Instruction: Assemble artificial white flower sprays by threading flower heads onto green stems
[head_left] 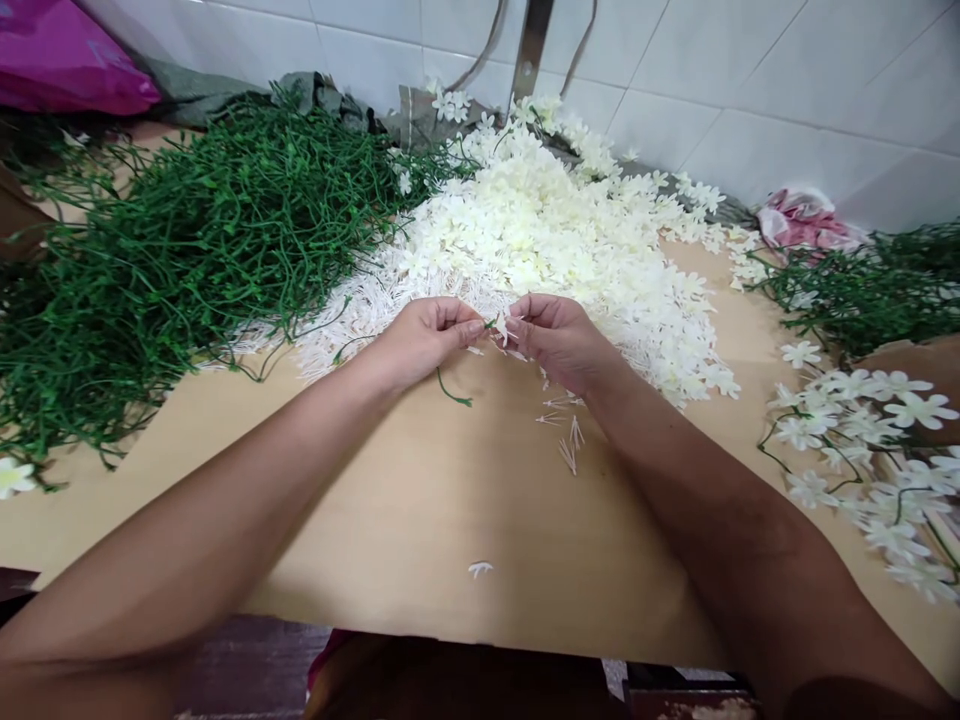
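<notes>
My left hand (pixel 439 338) is closed in a pinch on a green stem (pixel 454 395), whose lower part curves down below the fingers. Close beside it, my right hand (pixel 553 338) pinches a small white piece (pixel 503 325) near the stem's green tip. The two hands' fingertips almost meet. Right behind them spreads a heap of white petals (pixel 540 220), with thin white stamens (pixel 337 325) at its left side. A large pile of green stems (pixel 225 230) lies to the left. A few loose stamens (pixel 571 445) rest below my right hand.
Assembled white flowers (pixel 870 430) lie at the right, below more green stems (pixel 885 280). A pink-and-white bag (pixel 806 222) sits by the tiled wall (pixel 705 60). A magenta bag (pixel 71 60) is at the upper left. One white scrap (pixel 480 568) lies near the cardboard's (pixel 390 540) front edge.
</notes>
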